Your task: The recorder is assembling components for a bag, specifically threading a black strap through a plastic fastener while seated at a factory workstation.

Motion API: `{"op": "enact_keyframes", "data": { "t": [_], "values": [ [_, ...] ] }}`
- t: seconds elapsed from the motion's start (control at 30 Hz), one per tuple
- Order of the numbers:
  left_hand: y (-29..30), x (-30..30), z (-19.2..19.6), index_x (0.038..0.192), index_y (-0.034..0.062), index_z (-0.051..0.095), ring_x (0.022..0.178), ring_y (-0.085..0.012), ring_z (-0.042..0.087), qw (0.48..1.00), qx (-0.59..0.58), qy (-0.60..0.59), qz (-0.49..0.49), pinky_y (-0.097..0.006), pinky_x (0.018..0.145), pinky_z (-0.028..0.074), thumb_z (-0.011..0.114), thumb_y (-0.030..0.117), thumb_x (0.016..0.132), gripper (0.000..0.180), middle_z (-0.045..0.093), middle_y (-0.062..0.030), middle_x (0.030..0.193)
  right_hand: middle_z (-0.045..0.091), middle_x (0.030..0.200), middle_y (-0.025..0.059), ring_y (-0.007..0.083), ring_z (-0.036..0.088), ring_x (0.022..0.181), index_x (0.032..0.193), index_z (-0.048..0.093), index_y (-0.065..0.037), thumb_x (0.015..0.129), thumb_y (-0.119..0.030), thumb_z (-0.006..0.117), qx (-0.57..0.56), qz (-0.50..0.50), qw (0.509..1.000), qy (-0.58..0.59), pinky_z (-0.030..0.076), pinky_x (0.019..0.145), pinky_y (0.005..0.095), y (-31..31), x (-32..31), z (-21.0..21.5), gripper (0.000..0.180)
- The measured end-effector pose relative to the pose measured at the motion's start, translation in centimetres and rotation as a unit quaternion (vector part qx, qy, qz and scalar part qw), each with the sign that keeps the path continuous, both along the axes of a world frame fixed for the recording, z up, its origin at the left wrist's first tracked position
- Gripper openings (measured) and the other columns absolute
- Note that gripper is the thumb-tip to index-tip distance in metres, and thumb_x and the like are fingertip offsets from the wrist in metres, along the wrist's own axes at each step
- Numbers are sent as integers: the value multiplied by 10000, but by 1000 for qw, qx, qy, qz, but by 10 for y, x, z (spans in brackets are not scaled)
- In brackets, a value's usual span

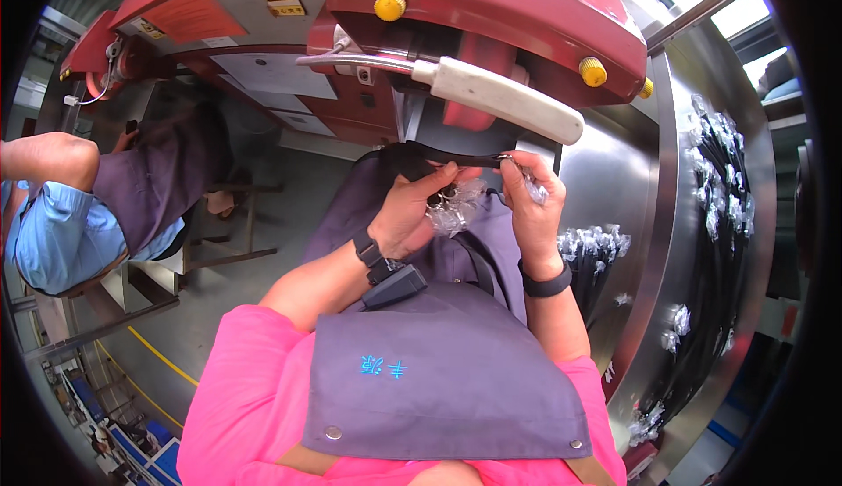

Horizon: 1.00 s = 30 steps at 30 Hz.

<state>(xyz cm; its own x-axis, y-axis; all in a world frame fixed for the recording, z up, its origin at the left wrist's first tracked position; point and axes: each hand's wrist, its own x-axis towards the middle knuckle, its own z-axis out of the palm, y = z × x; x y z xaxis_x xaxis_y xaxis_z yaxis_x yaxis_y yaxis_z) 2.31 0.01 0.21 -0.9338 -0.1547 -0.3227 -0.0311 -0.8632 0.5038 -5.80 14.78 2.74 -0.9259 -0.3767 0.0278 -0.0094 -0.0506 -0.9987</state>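
My left hand [410, 210] is closed round several black straps whose ends are wrapped in clear plastic [456, 209]. One black strap [447, 154] runs across from it to my right hand [531, 210]. The fingertips of that hand pinch the strap near its end, where a small shiny piece shows. A second bit of clear plastic [535, 189] hangs beside my right fingers. Both hands are above my purple apron [438, 363], just in front of a red machine [491, 3].
A white-handled lever [509, 100] juts from the machine above my hands. On the right, black straps with plastic-wrapped ends [724, 179] lie on a steel surface [614, 166], and another bundle [596, 253] is nearer my right wrist. A co-worker in a blue sleeve [57, 236] sits at left.
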Motion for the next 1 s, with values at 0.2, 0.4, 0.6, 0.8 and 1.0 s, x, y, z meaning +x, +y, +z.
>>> {"op": "enact_keyframes", "data": {
  "t": [0.2,0.4,0.6,0.8,1.0],
  "values": [
    [1,-9,-4,1090,11,624,900,-174,661,999,46,-27,7,-305,759,538,609,132,934,198,678,-138,1069,614,771,-27,22,487,659,927,644,-25,918,-102,638,-10,17,997,-70,373,574,178,-9,-22,-7,78],
    [-1,-12,-2,1097,7,634,889,-175,661,998,54,-42,11,-311,755,540,600,141,941,208,678,-130,1081,620,768,-40,-1,457,596,970,658,-53,918,-118,626,48,32,993,-98,342,507,179,-13,-34,-3,89],
    [-2,-14,-4,1098,9,641,909,-181,659,997,53,-47,6,-328,770,542,605,147,938,214,681,-119,1078,613,742,-37,-6,419,545,1002,663,-47,908,-118,625,55,41,991,-112,309,437,175,-16,-42,-5,123],
    [-4,-16,-7,1096,15,649,923,-178,659,998,47,-41,11,-332,786,543,605,156,939,215,683,-107,1077,597,730,-45,-6,398,535,1012,656,-43,901,-110,630,41,45,989,-135,291,439,167,-20,-45,-4,132],
    [-4,-16,-6,1104,15,651,924,-171,658,998,54,-41,4,-335,782,544,602,165,942,227,683,-97,1082,577,721,-49,-7,394,540,1019,649,-44,892,-82,631,31,40,989,-138,280,431,169,-20,-46,-8,134]
  ]
}}
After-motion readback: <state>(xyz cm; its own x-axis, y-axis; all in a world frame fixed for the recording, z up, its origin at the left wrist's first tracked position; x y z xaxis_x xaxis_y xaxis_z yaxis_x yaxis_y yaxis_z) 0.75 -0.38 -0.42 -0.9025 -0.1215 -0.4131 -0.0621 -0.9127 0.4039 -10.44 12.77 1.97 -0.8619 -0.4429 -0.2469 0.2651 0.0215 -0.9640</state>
